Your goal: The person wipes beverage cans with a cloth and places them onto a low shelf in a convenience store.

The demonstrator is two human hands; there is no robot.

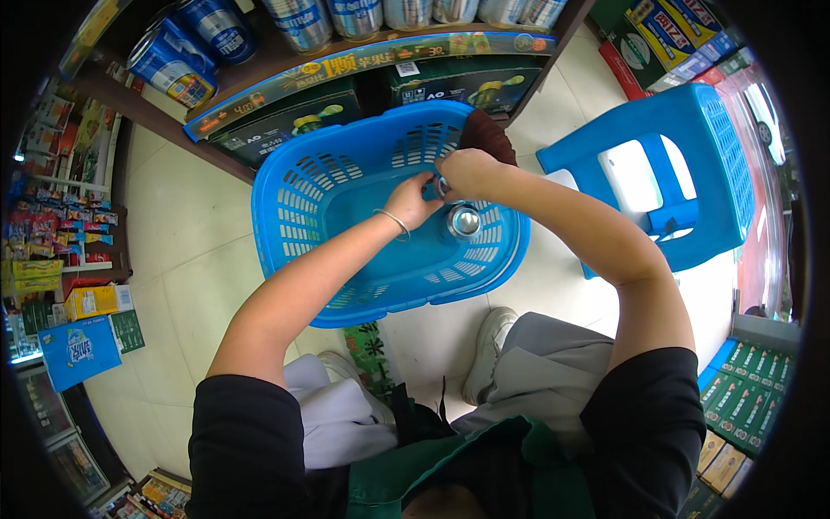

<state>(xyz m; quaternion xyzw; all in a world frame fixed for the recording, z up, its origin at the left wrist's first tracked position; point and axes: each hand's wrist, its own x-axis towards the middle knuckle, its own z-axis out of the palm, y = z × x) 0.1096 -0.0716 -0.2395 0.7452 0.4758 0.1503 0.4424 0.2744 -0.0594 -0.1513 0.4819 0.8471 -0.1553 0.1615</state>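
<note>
A blue plastic basket (389, 123) with slotted walls sits in front of me, below the shelf. Over its right part, my left hand (415, 201), with a bracelet at the wrist, and my right hand (468, 174) meet around a metal can (442, 188), mostly covered by the fingers. Another silver can (465, 222) stands upright in the basket just below my right hand. Dark red cloth (486, 135) hangs over the basket's upper right rim, behind my right hand.
A shelf edge (369, 61) with price strips runs across the top, bearing several upright cans (298, 26). Dark green cartons (285, 130) stand underneath. A blue plastic stool (707, 168) is at the right. Snack racks line the left, and my legs and shoes are below the basket.
</note>
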